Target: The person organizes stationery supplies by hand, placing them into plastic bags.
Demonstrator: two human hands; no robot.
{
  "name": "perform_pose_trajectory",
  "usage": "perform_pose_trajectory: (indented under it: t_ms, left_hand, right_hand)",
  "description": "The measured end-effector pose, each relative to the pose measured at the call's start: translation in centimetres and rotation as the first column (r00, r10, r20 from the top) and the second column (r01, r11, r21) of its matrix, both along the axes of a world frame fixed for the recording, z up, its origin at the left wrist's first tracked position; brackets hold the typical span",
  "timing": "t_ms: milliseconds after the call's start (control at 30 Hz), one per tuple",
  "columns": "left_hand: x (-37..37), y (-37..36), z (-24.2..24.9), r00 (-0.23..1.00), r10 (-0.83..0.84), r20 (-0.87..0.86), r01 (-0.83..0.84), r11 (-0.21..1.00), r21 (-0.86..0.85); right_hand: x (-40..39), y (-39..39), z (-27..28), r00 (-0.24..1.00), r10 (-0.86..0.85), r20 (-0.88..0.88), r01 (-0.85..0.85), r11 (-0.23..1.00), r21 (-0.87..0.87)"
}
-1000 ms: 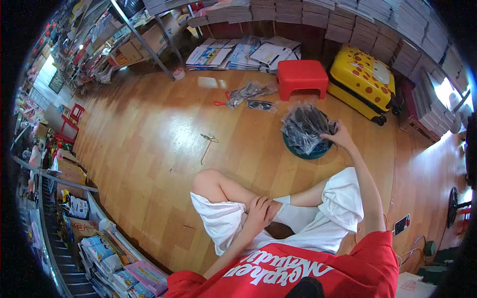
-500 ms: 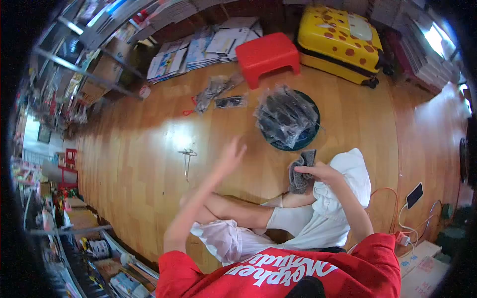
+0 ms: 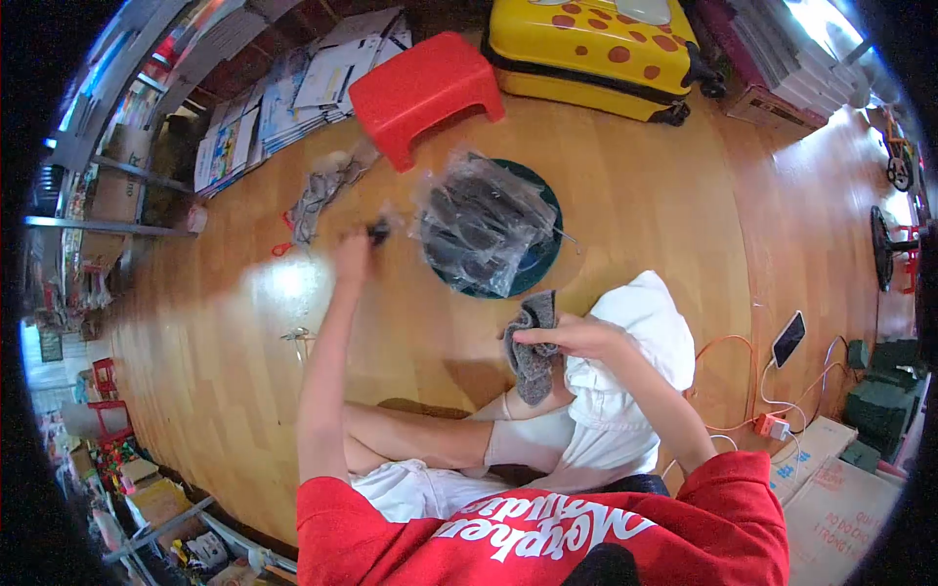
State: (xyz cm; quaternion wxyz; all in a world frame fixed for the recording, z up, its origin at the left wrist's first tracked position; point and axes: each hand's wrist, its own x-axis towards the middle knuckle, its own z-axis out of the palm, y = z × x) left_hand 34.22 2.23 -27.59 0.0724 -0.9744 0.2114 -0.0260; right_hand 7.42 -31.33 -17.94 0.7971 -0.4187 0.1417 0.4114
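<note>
My left hand (image 3: 352, 259) reaches out over the floor, blurred by motion, its fingers closed on a small black packet (image 3: 378, 231) in clear plastic. What exactly is inside the plastic is too smeared to tell. Above my bent leg, my right hand (image 3: 584, 338) grips a bunched grey knit cloth (image 3: 532, 361), thumb on top. Between the hands and farther out stands a round dark green basin (image 3: 540, 262), heaped with dark items in clear plastic bags (image 3: 484, 220). Crumpled grey pieces in plastic (image 3: 322, 195) lie left of the black packet, with small red bits beside them.
A red stool (image 3: 425, 93) stands beyond the basin, near a yellow spotted suitcase (image 3: 596, 59). Stacked papers (image 3: 293, 98) lie at the back left. A thin metal hook-like piece (image 3: 297, 335) is on the floor. A phone (image 3: 788, 339) with cables sits at right, above cardboard boxes (image 3: 840, 508).
My left hand has gone forward to the black packet and closed on it. The right hand keeps the grey cloth. The view has swung, shifting the scene leftward.
</note>
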Motion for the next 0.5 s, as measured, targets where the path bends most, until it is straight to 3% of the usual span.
perform_pose_trajectory:
  t_ms: [67,133,200,267,300,333,400,433,500]
  left_hand:
    - [-5.4,-1.7,4.7,0.984,-0.014,-0.180,-0.057,0.923,-0.381]
    - [-9.1,-1.3,5.4,0.931,-0.019,-0.365,-0.196,0.818,-0.541]
    - [-12.5,-0.4,5.4,0.838,-0.078,-0.541,-0.388,0.612,-0.689]
    - [-16.9,-1.3,10.0,0.690,-0.195,-0.697,-0.637,0.295,-0.713]
    - [-19.1,-2.0,12.4,0.642,-0.189,-0.743,-0.736,0.121,-0.666]
    - [-21.2,-2.6,14.5,0.592,-0.199,-0.781,-0.803,-0.062,-0.593]
    - [-25.0,-3.1,17.0,0.659,-0.305,-0.687,-0.750,-0.333,-0.572]
    - [-26.4,-2.7,17.5,0.674,-0.346,-0.653,-0.738,-0.354,-0.574]
    - [-28.5,-2.6,18.2,0.690,-0.444,-0.571,-0.723,-0.383,-0.576]
  right_hand:
    - [-0.1,0.1,0.3,0.998,-0.057,0.003,0.057,0.998,-0.004]
    - [0.1,0.3,2.0,0.992,-0.122,0.042,0.124,0.991,-0.044]
    - [-0.2,0.5,2.6,0.976,-0.140,0.165,0.160,0.980,-0.116]
    - [-0.9,1.2,2.7,0.951,-0.182,0.250,0.230,0.956,-0.180]
    - [-1.1,1.3,0.3,0.901,-0.168,0.401,0.296,0.913,-0.281]
    - [-1.4,2.7,0.8,0.865,-0.258,0.430,0.391,0.884,-0.256]
    - [-2.2,5.0,3.4,0.771,-0.432,0.467,0.567,0.800,-0.197]
    - [-2.6,6.8,8.0,0.735,-0.429,0.525,0.567,0.814,-0.128]
    - [-2.5,9.9,11.9,0.418,-0.317,0.851,0.627,0.779,-0.017]
